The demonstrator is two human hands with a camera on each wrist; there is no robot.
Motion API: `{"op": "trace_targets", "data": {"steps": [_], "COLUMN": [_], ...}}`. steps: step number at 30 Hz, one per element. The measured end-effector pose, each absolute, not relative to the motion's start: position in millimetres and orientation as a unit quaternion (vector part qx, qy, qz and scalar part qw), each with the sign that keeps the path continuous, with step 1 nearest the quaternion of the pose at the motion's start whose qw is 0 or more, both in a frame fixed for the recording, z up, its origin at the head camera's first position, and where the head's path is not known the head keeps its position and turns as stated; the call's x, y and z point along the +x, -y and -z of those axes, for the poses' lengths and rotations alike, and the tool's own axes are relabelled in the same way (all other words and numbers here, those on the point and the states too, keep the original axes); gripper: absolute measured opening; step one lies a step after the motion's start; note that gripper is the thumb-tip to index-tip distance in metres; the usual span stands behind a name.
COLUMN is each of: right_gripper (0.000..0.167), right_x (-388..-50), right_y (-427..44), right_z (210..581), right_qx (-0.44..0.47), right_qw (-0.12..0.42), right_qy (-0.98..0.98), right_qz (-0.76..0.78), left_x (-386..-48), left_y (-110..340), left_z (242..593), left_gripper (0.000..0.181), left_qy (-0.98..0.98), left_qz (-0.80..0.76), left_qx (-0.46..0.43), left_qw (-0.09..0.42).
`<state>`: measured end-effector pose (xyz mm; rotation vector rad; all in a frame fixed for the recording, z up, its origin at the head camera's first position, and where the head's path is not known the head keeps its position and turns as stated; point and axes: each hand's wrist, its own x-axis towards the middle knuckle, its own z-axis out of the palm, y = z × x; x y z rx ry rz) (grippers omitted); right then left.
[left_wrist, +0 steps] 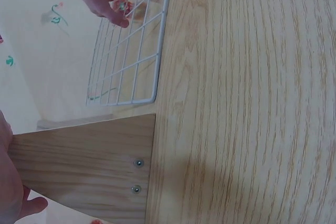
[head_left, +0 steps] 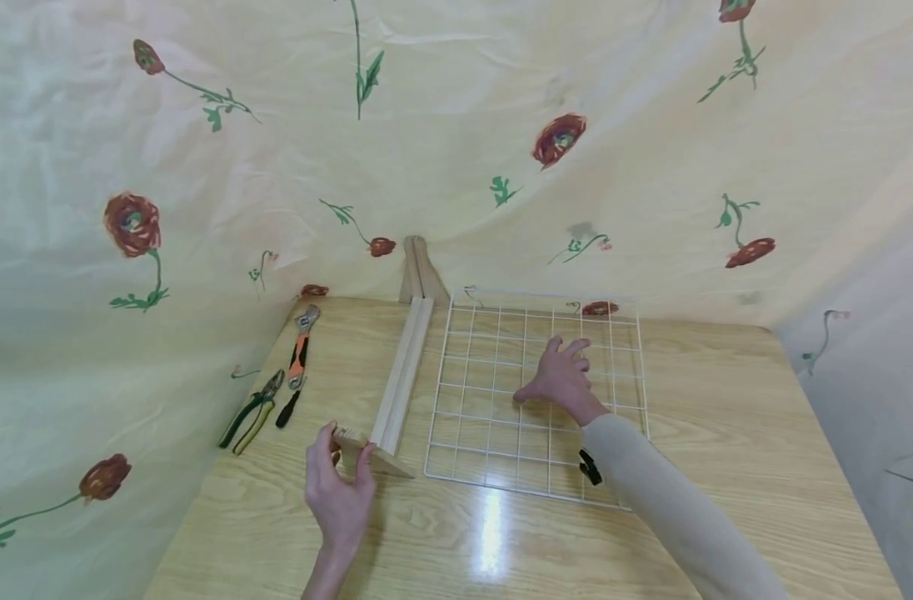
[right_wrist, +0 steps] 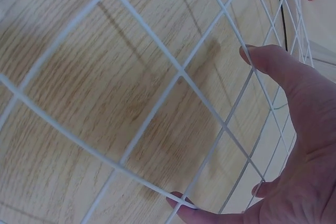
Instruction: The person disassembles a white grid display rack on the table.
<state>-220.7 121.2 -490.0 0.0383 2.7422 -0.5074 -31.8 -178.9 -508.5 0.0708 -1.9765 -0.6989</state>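
Note:
My left hand (head_left: 340, 492) pinches the near wooden end board (head_left: 381, 461) of a wooden stand between thumb and fingers. Two screw heads (left_wrist: 137, 177) show low on that board, whose edge is at the tabletop. Two pale wooden rails (head_left: 404, 371) run from it to a far end board (head_left: 422, 271) by the wall. To the right is a white wire grid (head_left: 501, 389), its wires casting offset shadows on the wood. My right hand (head_left: 564, 379) is spread over the grid's middle. In the right wrist view, wires cross in front of its thumb tip (right_wrist: 257, 55) and a fingertip.
At the left table edge lie an adjustable wrench (head_left: 299, 346) with orange on its handle, pliers (head_left: 256, 412) and a small dark-handled screwdriver (head_left: 288, 408). Flower-patterned cloth (head_left: 456, 167) hangs behind the wood-grain table (head_left: 726, 417).

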Motion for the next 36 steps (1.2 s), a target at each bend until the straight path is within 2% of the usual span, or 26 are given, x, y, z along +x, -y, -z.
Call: {"op": "trace_targets", "data": {"steps": [36], "right_gripper": [0.142], "right_x": [-229.2], "right_y": [-119.5], "right_z": [507.7], "right_qx": [-0.003], "right_qw": [0.207], "right_qy": [-0.966], "right_qz": [0.156], "left_x": [-32.9], "left_y": [179.4], "left_z": [510.1], "left_gripper": [0.060], "left_qy": [0.817], "left_qz": [0.289], "left_qx": [0.023], "left_qw": [0.498]}}
